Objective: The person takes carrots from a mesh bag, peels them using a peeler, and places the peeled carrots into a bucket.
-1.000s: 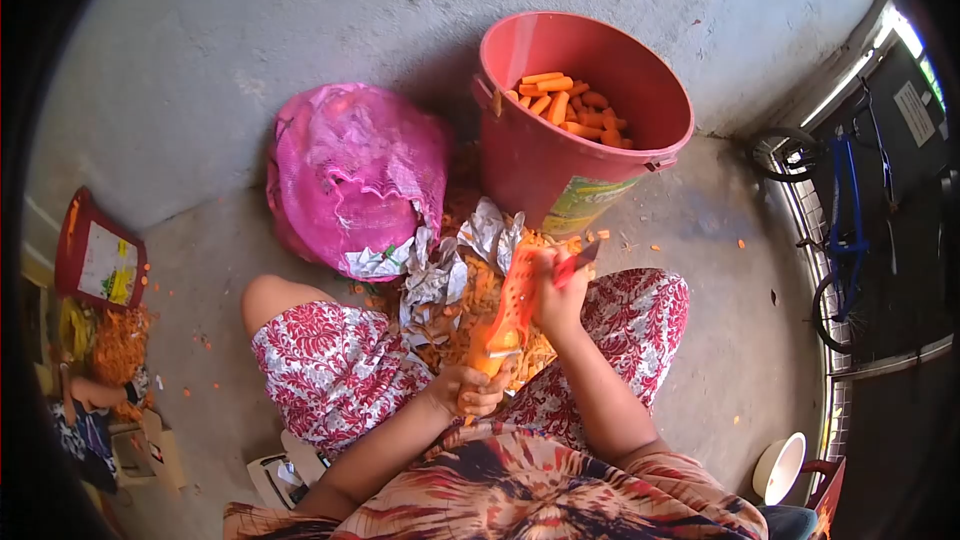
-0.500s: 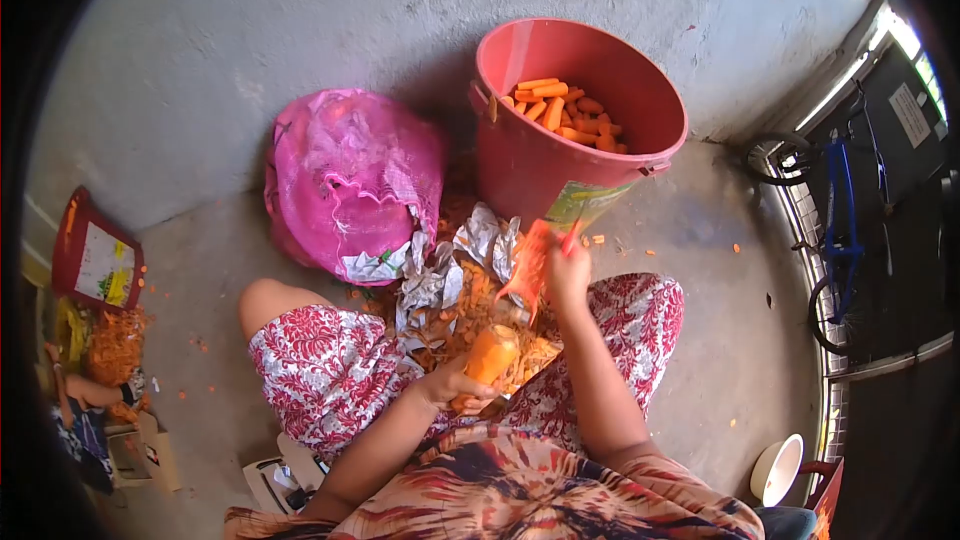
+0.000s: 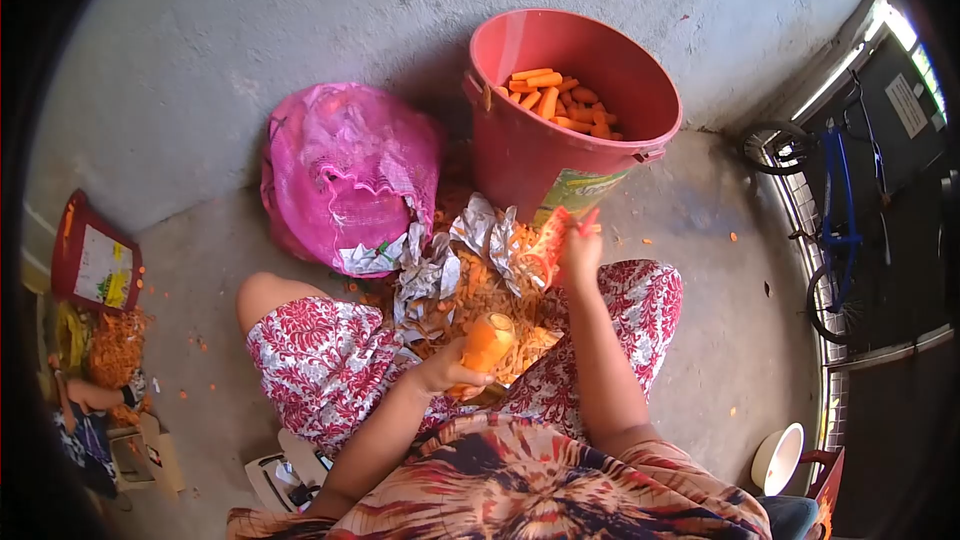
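A thick orange carrot [image 3: 489,340] is gripped in my left hand [image 3: 450,372], its cut end facing up and away. My right hand [image 3: 580,252] is closed round a red-orange peeler [image 3: 546,248], held up and to the right of the carrot, apart from it. Orange peelings [image 3: 477,292] and crumpled grey paper [image 3: 430,280] lie in a heap between my legs. Beyond them stands a large red bucket [image 3: 560,165] with many peeled carrots [image 3: 548,100] inside. To its left sits a pink mesh sack [image 3: 345,175].
At the far left, a person's arm [image 3: 95,395] is beside peelings, near a red container [image 3: 95,262]. A blue bicycle [image 3: 838,190] leans at the right. A white basin [image 3: 777,460] sits at the lower right. A grey wall [image 3: 300,20] rises behind the bucket.
The peeler in my right hand has moved off the carrot, up and to the right. My left hand still holds the carrot, its upper end now uncovered.
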Motion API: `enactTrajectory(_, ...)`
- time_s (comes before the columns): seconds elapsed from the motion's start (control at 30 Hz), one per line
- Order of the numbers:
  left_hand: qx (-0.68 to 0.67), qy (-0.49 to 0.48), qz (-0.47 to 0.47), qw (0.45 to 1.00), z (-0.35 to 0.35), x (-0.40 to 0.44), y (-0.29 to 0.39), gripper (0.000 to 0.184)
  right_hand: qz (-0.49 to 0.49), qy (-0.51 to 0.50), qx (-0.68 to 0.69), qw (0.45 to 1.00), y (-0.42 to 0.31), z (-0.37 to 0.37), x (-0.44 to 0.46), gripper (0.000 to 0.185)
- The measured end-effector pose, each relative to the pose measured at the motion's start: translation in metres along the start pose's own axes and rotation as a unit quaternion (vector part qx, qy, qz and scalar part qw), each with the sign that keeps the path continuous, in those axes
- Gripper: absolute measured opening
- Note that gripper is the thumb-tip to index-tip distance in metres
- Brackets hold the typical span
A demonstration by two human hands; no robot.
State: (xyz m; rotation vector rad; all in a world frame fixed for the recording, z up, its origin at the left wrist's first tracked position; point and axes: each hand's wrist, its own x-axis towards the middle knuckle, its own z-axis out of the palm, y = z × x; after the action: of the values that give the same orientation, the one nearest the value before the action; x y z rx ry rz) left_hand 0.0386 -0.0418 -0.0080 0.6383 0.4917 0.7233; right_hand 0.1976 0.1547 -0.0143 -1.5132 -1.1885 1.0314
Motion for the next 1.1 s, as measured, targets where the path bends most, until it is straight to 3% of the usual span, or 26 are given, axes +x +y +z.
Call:
enactTrajectory(0.03, 0.140, 0.076, 0.070, 0.985, -0.003, 0.002, -0.002, 0.039, 0.029, -0.002, 0.000, 1.000, -0.005, -0.005, 0.003, 0.023)
enactTrajectory(0.1, 0.400, 0.218, 0.205, 0.866, 0.000, 0.010, -0.006, 0.050, 0.004, -0.033, -0.059, 0.998, -0.007, -0.006, -0.004, 0.024)
enactTrajectory(0.13, 0.414, 0.263, 0.153, 0.858, -0.002, 0.010, -0.005, 0.063, -0.007, -0.049, -0.091, 0.995, -0.006, -0.008, -0.008, 0.025)
enactTrajectory(0.23, 0.533, 0.372, 0.100, 0.754, 0.006, 0.013, 0.000, 0.063, 0.036, -0.087, -0.051, 0.994, 0.016, -0.005, -0.014, 0.027)
enactTrajectory(0.27, 0.539, 0.388, 0.105, 0.741, 0.001, 0.016, -0.005, 0.058, 0.042, -0.089, -0.043, 0.994, 0.027, -0.003, -0.010, 0.026)
enactTrajectory(0.37, 0.554, 0.436, 0.143, 0.695, 0.004, 0.013, 0.000, 0.051, 0.072, -0.098, 0.144, 0.982, 0.018, -0.001, -0.022, 0.030)
enactTrajectory(0.47, 0.565, 0.482, 0.189, 0.643, 0.010, 0.012, 0.005, 0.046, 0.096, -0.155, 0.172, 0.968, 0.016, -0.006, -0.027, 0.025)
enactTrajectory(0.57, 0.595, 0.507, 0.208, 0.588, 0.010, 0.013, 0.008, 0.044, 0.131, -0.194, 0.113, 0.966, 0.019, -0.007, -0.029, 0.024)
enactTrajectory(0.67, 0.646, 0.523, 0.168, 0.531, 0.013, 0.007, 0.013, 0.042, 0.058, -0.225, -0.077, 0.970, -0.016, -0.013, -0.049, 0.027)
enactTrajectory(0.73, 0.684, 0.530, 0.182, 0.467, 0.011, 0.001, 0.018, 0.041, -0.020, -0.253, -0.193, 0.948, -0.013, -0.015, -0.054, 0.032)
enactTrajectory(0.8, 0.712, 0.535, 0.202, 0.407, 0.006, -0.001, 0.026, 0.040, -0.016, -0.352, -0.239, 0.905, -0.004, -0.021, -0.063, 0.027)
enactTrajectory(0.87, 0.709, 0.544, 0.161, 0.418, -0.004, 0.000, 0.027, 0.038, -0.001, -0.430, -0.254, 0.866, -0.029, -0.022, -0.079, 0.024)
enactTrajectory(1.03, 0.674, 0.555, 0.127, 0.471, -0.015, 0.004, 0.024, 0.045, -0.032, -0.479, -0.214, 0.851, -0.017, -0.009, -0.105, 0.026)
enactTrajectory(1.1, 0.669, 0.559, 0.139, 0.469, -0.016, 0.006, 0.022, 0.044, -0.029, -0.487, -0.210, 0.847, -0.019, -0.007, -0.109, 0.026)
